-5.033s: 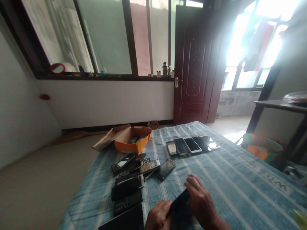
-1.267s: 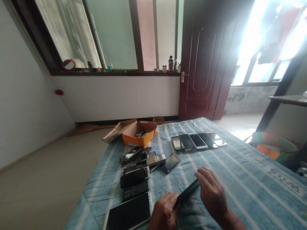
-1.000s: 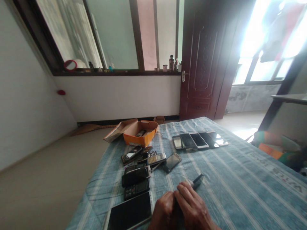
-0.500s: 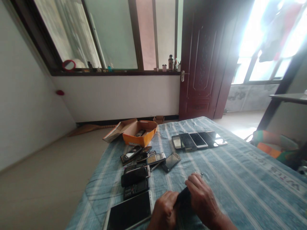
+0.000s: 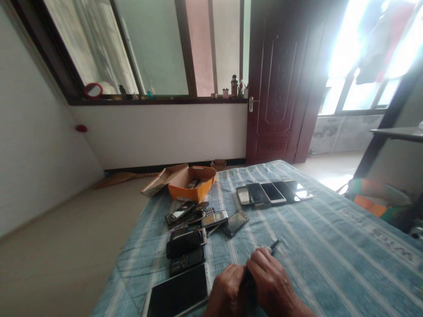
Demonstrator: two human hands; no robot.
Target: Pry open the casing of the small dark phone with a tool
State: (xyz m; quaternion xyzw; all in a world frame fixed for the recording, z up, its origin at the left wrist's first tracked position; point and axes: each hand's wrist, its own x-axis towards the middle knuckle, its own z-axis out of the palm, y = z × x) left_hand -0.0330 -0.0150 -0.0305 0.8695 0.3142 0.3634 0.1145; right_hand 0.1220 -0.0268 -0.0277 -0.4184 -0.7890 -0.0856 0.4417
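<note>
At the bottom edge my left hand (image 5: 228, 293) and my right hand (image 5: 271, 284) are both closed round one dark phone (image 5: 273, 245); only its far tip shows past my right fingers. Left of my hands lies a large dark tablet (image 5: 180, 293). Beyond it sits a loose pile of old keypad phones (image 5: 193, 229). A row of several smartphones (image 5: 272, 193) lies side by side farther back.
A striped blue cloth (image 5: 330, 246) covers the table. An open orange box (image 5: 193, 182) with a phone inside stands at the far left corner. A dark door (image 5: 280, 83) and a long window sill with small bottles lie behind. A dark shelf frame stands at the right.
My right hand has slid back and forth along the dark phone held by my left hand; its tip now pokes out past my fingers again. The phones on the cloth have not moved.
</note>
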